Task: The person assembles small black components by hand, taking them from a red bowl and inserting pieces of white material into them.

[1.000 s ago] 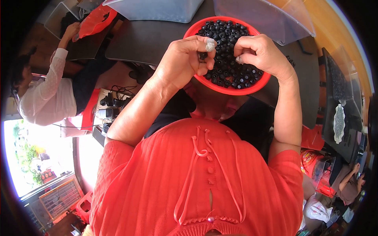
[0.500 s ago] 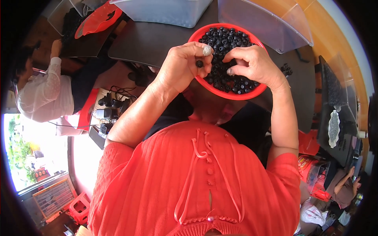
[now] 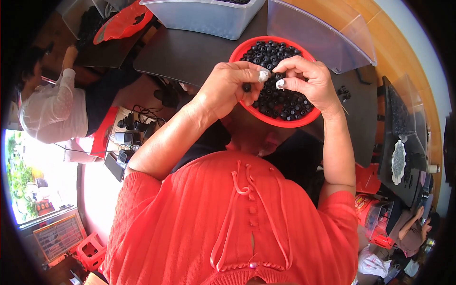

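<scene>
- One ribbed red top (image 3: 190,223), the person's own, fills the lower middle, nearest of all
- Left hand (image 3: 228,88): the thumb, with a white covering (image 3: 264,76) on its tip, is pressed against the fingers, and one black bead (image 3: 247,87) is held in their curl, just below the thumb
- Right hand (image 3: 311,80): fingers bent, the thumb, also white at the tip, a little apart from the finger above it; that fingertip is just beside the left thumb, and whether the right fingers pinch something small cannot be told
- Both hands are over a round red bowl (image 3: 285,123) full of loose beads (image 3: 294,107), black, many showing a hole
- The bowl is at the near edge of a dark desk (image 3: 185,52), with a few small black pieces (image 3: 344,93) to its right
- Behind the bowl are two see-through bins side by side, a bluish bin (image 3: 204,21) and a clear bin (image 3: 327,35)
- Off to the left, black plugs (image 3: 126,137) lie among cables, and beyond them is a person in white (image 3: 59,107), near a red dish (image 3: 121,26) with a wavy rim
- On the right, a second desk (image 3: 403,185) carries a pale wavy-edged tray (image 3: 399,162)
- Farther off on that side is a person in brown (image 3: 409,240)
</scene>
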{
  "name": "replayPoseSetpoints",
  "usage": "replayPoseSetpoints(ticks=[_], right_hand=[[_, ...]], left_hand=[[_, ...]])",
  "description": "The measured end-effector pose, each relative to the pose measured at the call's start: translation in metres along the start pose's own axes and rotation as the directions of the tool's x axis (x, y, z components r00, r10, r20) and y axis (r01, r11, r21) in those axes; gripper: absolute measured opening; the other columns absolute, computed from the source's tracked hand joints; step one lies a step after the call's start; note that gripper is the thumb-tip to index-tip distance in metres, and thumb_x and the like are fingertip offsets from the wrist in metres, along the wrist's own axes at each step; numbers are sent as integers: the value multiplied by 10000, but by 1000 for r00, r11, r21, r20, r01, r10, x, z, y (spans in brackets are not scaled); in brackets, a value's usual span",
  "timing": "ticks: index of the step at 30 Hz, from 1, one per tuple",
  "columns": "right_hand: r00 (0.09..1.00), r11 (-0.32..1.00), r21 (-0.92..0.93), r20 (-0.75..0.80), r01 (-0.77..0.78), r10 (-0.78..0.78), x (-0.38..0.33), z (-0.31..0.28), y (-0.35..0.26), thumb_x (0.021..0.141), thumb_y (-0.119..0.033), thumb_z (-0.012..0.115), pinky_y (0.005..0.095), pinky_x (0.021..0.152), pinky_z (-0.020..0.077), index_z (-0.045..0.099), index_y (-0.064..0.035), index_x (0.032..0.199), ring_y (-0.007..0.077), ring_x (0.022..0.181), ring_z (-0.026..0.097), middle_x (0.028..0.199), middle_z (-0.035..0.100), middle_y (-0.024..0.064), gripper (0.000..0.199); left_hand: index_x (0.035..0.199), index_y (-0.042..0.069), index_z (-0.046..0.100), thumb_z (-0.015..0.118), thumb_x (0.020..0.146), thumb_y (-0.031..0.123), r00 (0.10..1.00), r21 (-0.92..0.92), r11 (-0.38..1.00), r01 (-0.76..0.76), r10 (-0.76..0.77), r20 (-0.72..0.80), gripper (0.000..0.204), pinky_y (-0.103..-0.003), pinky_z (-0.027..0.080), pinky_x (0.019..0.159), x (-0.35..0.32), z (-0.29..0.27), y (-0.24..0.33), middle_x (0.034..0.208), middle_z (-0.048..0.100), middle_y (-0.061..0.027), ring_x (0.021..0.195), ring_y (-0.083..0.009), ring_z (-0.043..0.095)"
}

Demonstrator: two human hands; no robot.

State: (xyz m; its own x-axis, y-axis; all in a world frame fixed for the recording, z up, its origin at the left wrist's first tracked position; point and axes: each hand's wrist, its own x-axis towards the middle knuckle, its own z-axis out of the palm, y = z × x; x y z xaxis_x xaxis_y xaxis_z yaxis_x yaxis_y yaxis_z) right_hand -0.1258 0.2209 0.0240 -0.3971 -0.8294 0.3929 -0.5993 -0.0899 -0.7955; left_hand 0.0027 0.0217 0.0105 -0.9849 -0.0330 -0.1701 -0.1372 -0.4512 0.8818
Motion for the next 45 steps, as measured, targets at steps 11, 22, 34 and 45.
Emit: replayPoseSetpoints(ticks=[11,22,34,45], right_hand=[[999,946,322,-20,-38,47,-4,-3,-10,838,5,755,216,663,486,719,-22,1066,64,758,628,856,691,2,232],[969,993,-100,-244,-60,34,2,-17,10,844,-1,733,225,706,520,728,-21,1029,72,740,650,824,726,27,186],[897,875,-418,-246,243,-367,10,9,4,668,-153,873,325,661,502,682,-65,905,209,742,609,854,629,52,317],[915,690,-672,-47,268,-402,13,6,7,727,-78,787,369,822,472,752,-108,956,213,900,617,918,610,2,233]], left_hand=[[1020,-5,666,697,955,219,968,-192,979,75,-25,248,235,-258,402,488,11,15,-5,807,642,-63,590,-146,558],[1050,-19,642,651,978,140,1000,-69,998,2,-3,-12,174,-236,269,436,0,11,0,760,619,-76,494,-102,400],[1111,1,584,464,1052,351,999,-348,937,19,-31,-30,375,-379,496,751,22,21,0,960,605,-105,855,-224,601],[1255,-81,508,356,1066,493,986,-553,817,166,-124,114,623,-458,384,1120,46,29,-11,1187,596,-172,1134,-265,558]])
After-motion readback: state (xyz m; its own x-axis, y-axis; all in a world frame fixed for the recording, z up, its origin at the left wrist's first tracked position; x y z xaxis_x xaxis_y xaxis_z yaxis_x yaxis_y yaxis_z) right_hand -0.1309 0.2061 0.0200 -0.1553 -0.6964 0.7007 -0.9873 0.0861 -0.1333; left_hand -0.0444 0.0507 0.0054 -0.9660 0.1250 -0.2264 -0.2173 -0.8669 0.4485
